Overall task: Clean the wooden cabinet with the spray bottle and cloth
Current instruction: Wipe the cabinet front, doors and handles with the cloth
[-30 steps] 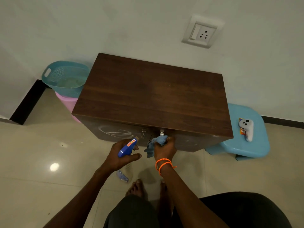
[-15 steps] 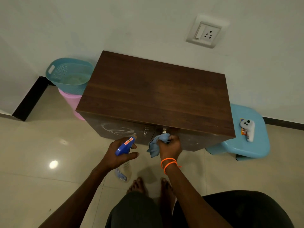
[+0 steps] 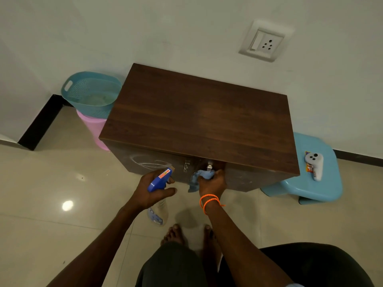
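Note:
A dark wooden cabinet (image 3: 199, 119) stands against the wall, seen from above. My left hand (image 3: 152, 191) grips a spray bottle (image 3: 159, 180) with a blue head, its nozzle toward the left door, which shows whitish smears. Its clear body hangs below my palm. My right hand (image 3: 211, 182), with orange bands at the wrist, holds a blue cloth (image 3: 198, 178) bunched against the metal handle (image 3: 209, 168) at the middle of the cabinet front.
A teal basket (image 3: 91, 94) sits on a pink bin (image 3: 93, 129) left of the cabinet. A blue plastic stool (image 3: 310, 177) at the right carries a white controller (image 3: 315, 164). A wall socket (image 3: 264, 41) is above. My bare feet stand on glossy floor tiles.
The view has shifted slightly. My right hand with the cloth stays at the handle, moving a little. The left hand keeps the bottle in about the same place.

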